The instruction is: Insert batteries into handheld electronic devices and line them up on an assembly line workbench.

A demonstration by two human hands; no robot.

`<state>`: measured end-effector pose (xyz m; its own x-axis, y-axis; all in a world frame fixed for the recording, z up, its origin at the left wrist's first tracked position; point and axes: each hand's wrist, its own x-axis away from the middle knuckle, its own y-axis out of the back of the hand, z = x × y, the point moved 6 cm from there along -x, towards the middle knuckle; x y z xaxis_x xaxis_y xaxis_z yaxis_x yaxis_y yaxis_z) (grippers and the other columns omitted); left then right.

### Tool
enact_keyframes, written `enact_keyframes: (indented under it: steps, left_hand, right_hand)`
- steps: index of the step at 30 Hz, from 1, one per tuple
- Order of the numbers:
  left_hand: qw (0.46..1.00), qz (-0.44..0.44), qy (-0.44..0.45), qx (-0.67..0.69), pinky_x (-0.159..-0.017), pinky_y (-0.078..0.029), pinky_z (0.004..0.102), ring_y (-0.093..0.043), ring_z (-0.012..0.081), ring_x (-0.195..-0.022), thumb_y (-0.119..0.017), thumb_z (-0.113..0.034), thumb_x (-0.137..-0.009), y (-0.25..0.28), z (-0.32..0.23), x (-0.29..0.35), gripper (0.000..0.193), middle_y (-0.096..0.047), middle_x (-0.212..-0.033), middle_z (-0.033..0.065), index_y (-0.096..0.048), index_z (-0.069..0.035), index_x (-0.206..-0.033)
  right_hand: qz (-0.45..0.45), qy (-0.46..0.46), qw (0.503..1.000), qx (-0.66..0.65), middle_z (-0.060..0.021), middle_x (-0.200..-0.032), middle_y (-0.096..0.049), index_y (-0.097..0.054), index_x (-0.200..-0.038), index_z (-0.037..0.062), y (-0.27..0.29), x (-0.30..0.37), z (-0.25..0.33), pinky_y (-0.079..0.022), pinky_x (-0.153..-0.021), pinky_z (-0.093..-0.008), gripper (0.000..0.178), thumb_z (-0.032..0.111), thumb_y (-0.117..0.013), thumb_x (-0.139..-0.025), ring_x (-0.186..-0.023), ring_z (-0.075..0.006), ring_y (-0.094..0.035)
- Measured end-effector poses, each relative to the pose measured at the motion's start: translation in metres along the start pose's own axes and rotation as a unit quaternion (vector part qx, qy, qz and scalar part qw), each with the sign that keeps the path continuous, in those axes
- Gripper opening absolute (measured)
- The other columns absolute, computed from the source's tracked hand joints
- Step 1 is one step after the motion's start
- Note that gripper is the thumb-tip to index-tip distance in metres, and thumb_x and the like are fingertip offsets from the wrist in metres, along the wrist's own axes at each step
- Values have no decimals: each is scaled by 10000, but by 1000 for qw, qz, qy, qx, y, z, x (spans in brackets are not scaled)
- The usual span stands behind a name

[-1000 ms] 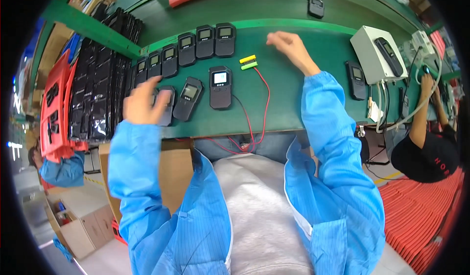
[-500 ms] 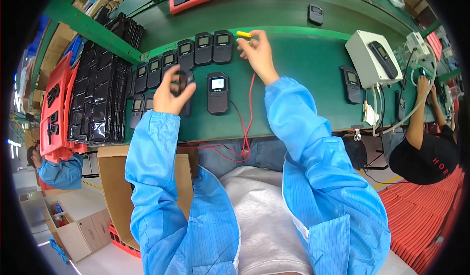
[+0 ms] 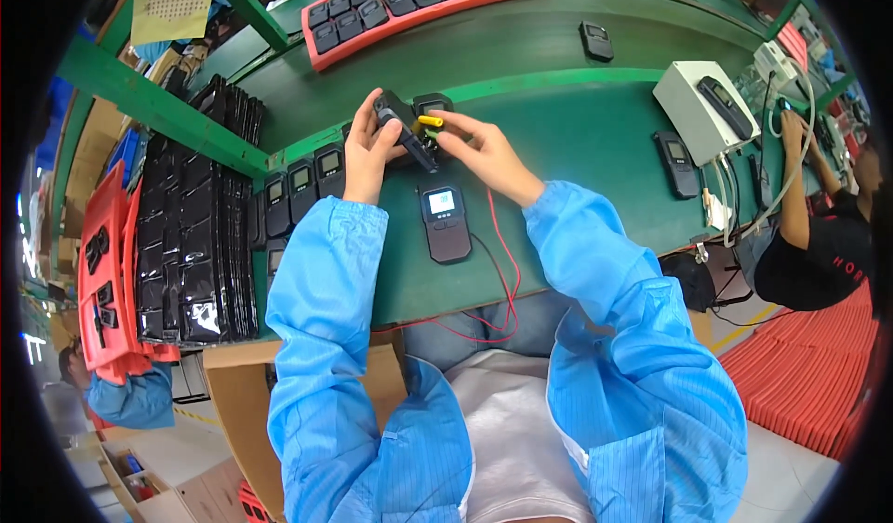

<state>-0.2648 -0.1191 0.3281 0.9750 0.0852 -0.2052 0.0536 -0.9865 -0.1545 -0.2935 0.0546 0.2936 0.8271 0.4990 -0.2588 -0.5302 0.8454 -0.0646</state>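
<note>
My left hand [image 3: 370,155] grips a black handheld meter [image 3: 407,134], tilted up off the bench with its edge toward my right hand. My right hand [image 3: 486,155] pinches a yellow plug [image 3: 430,121] close against that meter; whether they touch I cannot tell. A red wire [image 3: 496,234] hangs below the right hand and loops past the bench edge. Just below both hands lies a second meter [image 3: 447,227] with its screen lit. To the left stands a row of similar black meters [image 3: 301,181], partly hidden by my left arm.
Stacked black trays [image 3: 195,253] and red trays [image 3: 112,272] stand at the left. A red tray of meters [image 3: 409,6] lies at the back. At right are a white box [image 3: 704,104] with cables and another meter [image 3: 676,165]. A co-worker [image 3: 819,244] sits beyond.
My left hand has raised a meter from the row side and brought it right. My right hand has moved the yellow plug left and down to it. The view has shifted slightly.
</note>
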Motion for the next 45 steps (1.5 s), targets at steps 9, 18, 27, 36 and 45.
enact_keyframes:
  steps: [9, 18, 27, 36, 45]
  left_hand:
    - [993, -58, 29, 97, -883, -526, 339, -576, 149, -1141, -735, -238, -884, 27, 4, 4, 689, -547, -1311, 23, -407, -115, -1478]
    - [991, 41, 32, 122, -994, -470, 350, -546, 170, -1204, -783, -185, -832, 11, 7, 11, 753, -504, -1363, 49, -400, -73, -1470]
    - [992, 37, 44, 111, -991, -479, 309, -518, 180, -1241, -799, -162, -808, 8, 8, 12, 787, -488, -1362, 68, -382, -45, -1465]
    - [988, 14, 55, 141, -1001, -472, 308, -518, 190, -1241, -796, -139, -809, 11, 9, 10, 779, -471, -1374, 68, -383, -54, -1463]
    - [999, 24, 7, 46, -1071, -416, 340, -495, 216, -1275, -802, -73, -790, 9, 5, 10, 803, -467, -1375, 90, -376, -56, -1470]
  right_hand:
    - [22, 91, 976, 199, -142, -1467, -487, -540, -1382, 38, -35, 13, 28, -436, -1041, -323, 384, 123, -520, -1008, -1331, -247, -482]
    - [-51, 90, 990, 97, -156, -1521, -421, -528, -1394, 37, -15, 12, 31, -414, -1062, -311, 399, 46, -461, -1001, -1348, -223, -459]
    - [26, 49, 989, 138, -154, -1553, -370, -531, -1404, 67, -18, 12, 31, -379, -1093, -332, 406, 60, -486, -1000, -1403, -253, -397]
    - [13, 156, 928, 337, -167, -1552, -366, -458, -1450, 84, -37, 21, 48, -440, -1040, -329, 586, 79, -660, -901, -1325, -288, -505]
    - [-28, 77, 959, 272, -158, -1443, -494, -486, -1398, 64, -29, 17, 43, -465, -1015, -347, 600, 26, -703, -841, -1284, -286, -540]
